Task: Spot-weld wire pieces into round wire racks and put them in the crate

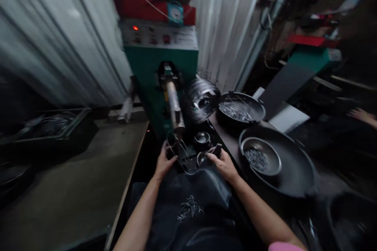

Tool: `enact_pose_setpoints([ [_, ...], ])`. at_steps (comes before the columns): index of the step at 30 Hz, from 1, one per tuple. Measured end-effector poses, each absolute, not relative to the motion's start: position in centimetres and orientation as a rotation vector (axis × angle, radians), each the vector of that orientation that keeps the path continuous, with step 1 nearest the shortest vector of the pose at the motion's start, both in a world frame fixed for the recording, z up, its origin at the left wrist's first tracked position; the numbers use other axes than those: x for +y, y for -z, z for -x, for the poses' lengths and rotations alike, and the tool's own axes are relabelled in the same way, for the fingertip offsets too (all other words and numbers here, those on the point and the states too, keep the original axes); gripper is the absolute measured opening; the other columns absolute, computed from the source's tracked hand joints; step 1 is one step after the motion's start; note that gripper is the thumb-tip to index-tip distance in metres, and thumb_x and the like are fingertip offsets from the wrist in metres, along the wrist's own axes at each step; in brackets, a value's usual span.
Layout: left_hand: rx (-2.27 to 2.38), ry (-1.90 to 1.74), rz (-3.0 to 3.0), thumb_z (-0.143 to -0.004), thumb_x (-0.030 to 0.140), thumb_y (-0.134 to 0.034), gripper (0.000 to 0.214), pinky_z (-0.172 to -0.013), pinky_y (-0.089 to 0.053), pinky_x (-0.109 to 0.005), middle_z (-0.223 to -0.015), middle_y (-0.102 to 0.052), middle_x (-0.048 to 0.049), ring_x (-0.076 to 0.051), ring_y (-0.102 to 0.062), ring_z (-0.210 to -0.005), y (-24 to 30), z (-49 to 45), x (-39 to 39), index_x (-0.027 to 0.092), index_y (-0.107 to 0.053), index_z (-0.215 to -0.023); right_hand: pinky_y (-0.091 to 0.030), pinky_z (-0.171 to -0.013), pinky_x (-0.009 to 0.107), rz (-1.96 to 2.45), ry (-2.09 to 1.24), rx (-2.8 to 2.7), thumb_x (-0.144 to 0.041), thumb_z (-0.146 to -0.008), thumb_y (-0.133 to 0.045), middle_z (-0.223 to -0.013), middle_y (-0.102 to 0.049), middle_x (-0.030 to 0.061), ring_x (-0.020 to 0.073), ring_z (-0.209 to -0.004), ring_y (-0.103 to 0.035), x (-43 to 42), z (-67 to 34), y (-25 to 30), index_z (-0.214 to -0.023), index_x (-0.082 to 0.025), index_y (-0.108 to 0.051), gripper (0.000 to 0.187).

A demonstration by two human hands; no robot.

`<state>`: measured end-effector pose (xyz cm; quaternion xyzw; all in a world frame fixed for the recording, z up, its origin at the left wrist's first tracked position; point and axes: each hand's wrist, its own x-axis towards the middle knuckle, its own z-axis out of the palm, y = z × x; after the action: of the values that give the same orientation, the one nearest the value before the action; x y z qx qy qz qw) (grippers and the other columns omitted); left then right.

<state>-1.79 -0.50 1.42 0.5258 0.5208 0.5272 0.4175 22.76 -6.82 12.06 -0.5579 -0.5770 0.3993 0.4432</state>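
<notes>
Wire frame [184,152], lower center, looks light and springy, best held by its side; left hand's [165,164] fingers pinch it, right hand's [225,165] a loop [198,159].

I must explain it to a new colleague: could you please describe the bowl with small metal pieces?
From the green machine, go right past the wire coil to the wide, dark pan. A round metal bowl sits in its left part. The farther pan holds long thin pieces; this bowl holds short grey ones.
</notes>
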Motion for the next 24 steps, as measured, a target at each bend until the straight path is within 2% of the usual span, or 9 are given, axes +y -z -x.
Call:
enact_pose_setpoints([
  [2, 1.353, -1.273, -1.288, -0.057, 0.033, -0.073, 0.093, -0.098, -0.036, -0.042, -0.111, -0.057, -0.0066, -0.022, -0.052, -0.109, -0.7, 2.8, -2.2, 0.023, -0.028, -0.137, -0.045, -0.067, 0.026, 1.611, -1.032, -1.491, -0.031, -0.077, -0.056, -0.078, -0.063, 0.0013, 0.0159, -0.072, -0.058, -10.5, -28.4, -10.0, -0.086, -0.016, -0.059, 0.018],
  [4, 1.419, -1.177, -1.187, -0.058, 0.038, -0.073, 0.09, -0.096, -0.038, -0.043, -0.112, -0.057, -0.0077, -0.024, -0.052, -0.11, 0.1, 4.1, -3.6, 0.024, -0.031, -0.137, -0.043, -0.071, 0.026, 1.971, -0.957, -1.57, -0.02, -0.077, -0.052, -0.083, -0.065, 0.0025, 0.0168, -0.079, -0.059, -15.1, -33.9, -7.5, -0.088, -0.016, -0.06, 0.014],
  [7, 1.53, -1.058, -1.081, -0.056, 0.042, -0.074, 0.087, -0.094, -0.04, -0.047, -0.108, -0.06, -0.0077, -0.027, -0.054, -0.106, 0.9, 5.5, -4.8, 0.023, -0.038, -0.133, -0.039, -0.079, 0.026, 2.637, -0.575, -1.67, -0.008, -0.078, -0.044, -0.097, -0.066, 0.0057, 0.0177, -0.091, -0.058, -21.4, -40.4, -4.5, -0.101, -0.017, -0.06, 0.03],
  [9, 1.548, -1.051, -1.045, -0.055, 0.042, -0.074, 0.085, -0.093, -0.04, -0.048, -0.107, -0.06, -0.0076, -0.027, -0.055, -0.106, 1.1, 5.5, -5.2, 0.022, -0.041, -0.131, -0.037, -0.081, 0.027, 2.905, -0.381, -1.659, -0.006, -0.081, -0.04, -0.102, -0.065, 0.0084, 0.0189, -0.096, -0.056, -23.8, -43.3, -3.5, -0.107, -0.017, -0.059, 0.034],
  [12, 1.533, -1.091, -1.062, -0.056, 0.042, -0.073, 0.08, -0.095, -0.038, -0.047, -0.104, -0.061, -0.0074, -0.026, -0.056, -0.103, 0.8, 4.3, -5.5, 0.02, -0.044, -0.128, -0.034, -0.086, 0.033, 3.008, -0.264, -1.646, -0.008, -0.084, -0.036, -0.102, -0.064, 0.0161, 0.0239, -0.1, -0.054, -24.7, -46.3, -2.9, -0.108, -0.01, -0.06, 0.033],
  [15, 1.51, -1.128, -1.112, -0.057, 0.041, -0.073, 0.076, -0.095, -0.038, -0.045, -0.098, -0.061, -0.0072, -0.023, -0.057, -0.1, 0.5, 3.5, -5.6, 0.018, -0.046, -0.124, -0.033, -0.085, 0.04, 3.063, -0.202, -1.695, -0.004, -0.083, -0.033, -0.102, -0.062, 0.0225, 0.0292, -0.1, -0.053, -24.5, -48.3, -2.2, -0.112, -0.006, -0.058, 0.039],
  [20, 1.529, -1.145, -1.124, -0.059, 0.041, -0.07, 0.074, -0.09, -0.043, -0.04, -0.097, -0.061, -0.0075, -0.02, -0.059, -0.093, 0.7, 5.1, -6.8, 0.016, -0.045, -0.124, -0.035, -0.083, 0.041, 3.241, -0.135, -1.695, -0.002, -0.081, -0.031, -0.119, -0.054, 0.0238, 0.0303, -0.106, -0.051, -25.0, -50.2, -1.0, -0.121, -0.009, -0.054, 0.046],
  [22, 1.584, -1.094, -1.182, -0.06, 0.043, -0.068, 0.073, -0.087, -0.045, -0.039, -0.099, -0.061, -0.0076, -0.02, -0.06, -0.09, 0.9, 6.1, -8.1, 0.017, -0.045, -0.125, -0.036, -0.083, 0.043, 3.24, -0.078, -1.658, -0.006, -0.083, -0.033, -0.117, -0.054, 0.0262, 0.0327, -0.108, -0.051, -24.9, -49.6, -1.8, -0.114, -0.006, -0.058, 0.04],
  [24, 1.658, -1.01, -1.302, -0.061, 0.043, -0.067, 0.071, -0.087, -0.044, -0.039, -0.1, -0.062, -0.0075, -0.021, -0.06, -0.09, 1.2, 6.8, -9.6, 0.018, -0.047, -0.124, -0.039, -0.081, 0.044, 3.149, -0.229, -1.67, -0.013, -0.085, -0.038, -0.109, -0.058, 0.026, 0.034, -0.104, -0.054, -24.0, -47.3, -3.4, -0.107, -0.006, -0.061, 0.033],
])
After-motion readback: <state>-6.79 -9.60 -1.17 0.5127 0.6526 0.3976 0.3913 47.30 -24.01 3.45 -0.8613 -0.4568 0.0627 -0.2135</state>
